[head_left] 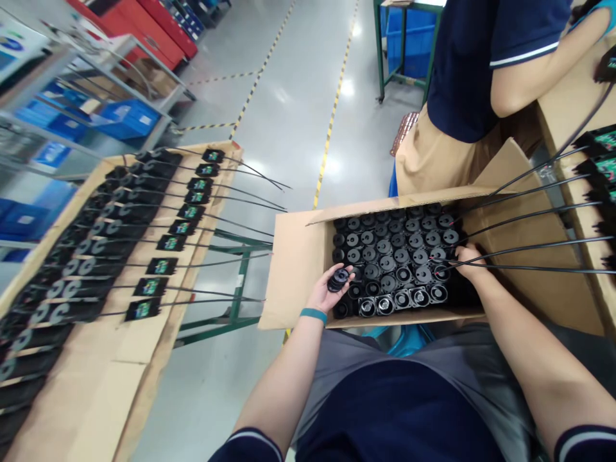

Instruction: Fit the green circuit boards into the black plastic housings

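My left hand (323,296), with a teal band at the wrist, is closed around a black round ribbed part (338,279) over the left side of an open cardboard box (296,269). Rows of black cylindrical parts (387,263) stand upright in the box; those in the nearest row (402,299) show shiny round openings. Inside the box's right side is my right hand (471,262), its fingers curled down beside the rows. What those fingers hold, if anything, is hidden. Thin black cables (529,247) pass over this hand from the right.
On the left, a cardboard-covered table (103,378) carries black parts and green circuit boards (161,266), their cables reaching toward the box. At the right, a co-worker (462,96) sits by another bench (572,109). Blue bins (128,119) fill shelves behind.
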Available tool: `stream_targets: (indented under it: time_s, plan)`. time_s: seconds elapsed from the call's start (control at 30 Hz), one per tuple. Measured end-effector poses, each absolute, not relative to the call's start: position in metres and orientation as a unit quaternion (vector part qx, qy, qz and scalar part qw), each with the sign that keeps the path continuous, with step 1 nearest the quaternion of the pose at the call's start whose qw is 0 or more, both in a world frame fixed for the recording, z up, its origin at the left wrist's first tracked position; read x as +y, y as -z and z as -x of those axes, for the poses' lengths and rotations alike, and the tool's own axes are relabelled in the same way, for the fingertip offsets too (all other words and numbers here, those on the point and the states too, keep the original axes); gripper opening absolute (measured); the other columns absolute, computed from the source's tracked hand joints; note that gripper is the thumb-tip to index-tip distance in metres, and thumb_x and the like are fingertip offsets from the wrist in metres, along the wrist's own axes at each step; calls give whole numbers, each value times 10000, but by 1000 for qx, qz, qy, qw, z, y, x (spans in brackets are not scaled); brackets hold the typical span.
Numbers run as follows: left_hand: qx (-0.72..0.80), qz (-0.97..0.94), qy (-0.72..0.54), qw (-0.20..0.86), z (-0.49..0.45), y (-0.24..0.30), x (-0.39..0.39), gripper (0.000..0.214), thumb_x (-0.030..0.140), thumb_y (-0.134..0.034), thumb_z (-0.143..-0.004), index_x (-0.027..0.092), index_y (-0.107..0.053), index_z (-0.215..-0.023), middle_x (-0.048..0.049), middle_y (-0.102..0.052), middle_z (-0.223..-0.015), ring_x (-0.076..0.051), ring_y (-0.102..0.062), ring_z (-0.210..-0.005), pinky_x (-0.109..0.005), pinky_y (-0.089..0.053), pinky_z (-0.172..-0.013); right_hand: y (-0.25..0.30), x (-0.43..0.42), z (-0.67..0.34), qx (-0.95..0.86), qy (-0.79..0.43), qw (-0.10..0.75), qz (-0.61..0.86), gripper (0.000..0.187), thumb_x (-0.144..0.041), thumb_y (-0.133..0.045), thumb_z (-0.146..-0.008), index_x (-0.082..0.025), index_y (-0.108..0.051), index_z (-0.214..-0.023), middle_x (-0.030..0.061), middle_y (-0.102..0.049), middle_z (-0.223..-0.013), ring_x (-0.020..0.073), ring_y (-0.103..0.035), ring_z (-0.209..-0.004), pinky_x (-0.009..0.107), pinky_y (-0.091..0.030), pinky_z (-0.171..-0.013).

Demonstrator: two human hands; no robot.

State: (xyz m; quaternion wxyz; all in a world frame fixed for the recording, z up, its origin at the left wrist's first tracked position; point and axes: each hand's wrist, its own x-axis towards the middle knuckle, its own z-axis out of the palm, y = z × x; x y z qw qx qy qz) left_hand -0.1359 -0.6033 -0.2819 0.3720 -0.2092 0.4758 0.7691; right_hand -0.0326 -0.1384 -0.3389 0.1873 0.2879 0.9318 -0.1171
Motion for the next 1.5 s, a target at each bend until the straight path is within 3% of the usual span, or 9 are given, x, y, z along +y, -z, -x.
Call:
stream_targets:
  time_s: [0.17,0.33,0.43,0.57,0.63,0.73,0.93,1.17,1.5]
  plan:
    - [650,133,-669,335,139,276,-600,398,501,-632,-862,215,-627,-1138,-152,-703,-1246,-275,-709,-1093,-374,-620,-758,333,-142,29,934,138,152,-293,342,-469,-788,-800,-169,-685,-928,106,-647,-1038,174,-599,-757,298,-481,-732]
    - [799,116,-507,303,136,289,-587,318,476,-667,-825,193,-621,-963,-125,-743,-1006,-268,-732,-955,-382,-605,-748,331,-162,11,902,221,25,-369,461,-610,-621,-900,-149,-645,-900,119,-692,-854,211,-610,-690,323,-499,-658]
    - [880,78,-379,276,135,302,-574,230,347,-731,-773,197,-636,-918,-129,-728,-1035,-314,-676,-1130,-417,-563,-924,332,-181,-1,903,223,17,-368,445,-562,-581,-935,-129,-657,-1007,118,-712,-862,226,-641,-724,322,-517,-677]
    - [938,16,-217,270,136,310,-555,158,240,-730,-761,165,-666,-883,-177,-703,-1079,-355,-628,-1206,-440,-481,-1044,328,-199,1,924,205,36,-321,422,-422,-611,-947,-173,-623,-1288,127,-683,-1201,225,-657,-1019,304,-518,-874]
    - [952,-4,-153,265,134,310,-549,213,248,-710,-796,145,-672,-979,-199,-681,-1115,-359,-644,-1160,-445,-493,-1005,323,-205,11,934,191,69,-296,351,-339,-614,-940,-212,-668,-1263,132,-652,-1256,237,-638,-1068,320,-504,-918]
    - [966,-25,-84,244,127,307,-544,346,276,-673,-853,129,-630,-1163,-218,-641,-1173,-360,-639,-1140,-435,-503,-952,316,-213,29,939,157,128,-279,261,-226,-588,-922,-162,-744,-1121,204,-638,-1196,307,-612,-1088,400,-503,-916]
    - [973,-73,-32,218,116,307,-542,367,305,-603,-922,190,-608,-1270,-163,-601,-1220,-304,-591,-1175,-369,-484,-959,310,-225,57,937,97,192,-275,333,-128,-476,-939,-48,-730,-1138,320,-508,-1329,415,-520,-1219,512,-497,-924]
    - [973,-70,-22,217,122,318,-539,289,334,-620,-905,175,-729,-1121,-168,-586,-1134,-314,-608,-1098,-387,-515,-900,303,-223,61,941,75,236,-231,374,-123,-508,-902,-55,-693,-1221,291,-507,-1314,339,-590,-1143,429,-504,-927]
    - [977,-97,-40,184,116,331,-544,238,306,-624,-891,195,-733,-1071,-154,-490,-1350,-307,-567,-1158,-390,-527,-897,306,-208,61,947,66,251,-190,332,-185,-542,-917,-55,-720,-1166,261,-588,-1236,327,-581,-1157,395,-476,-956]
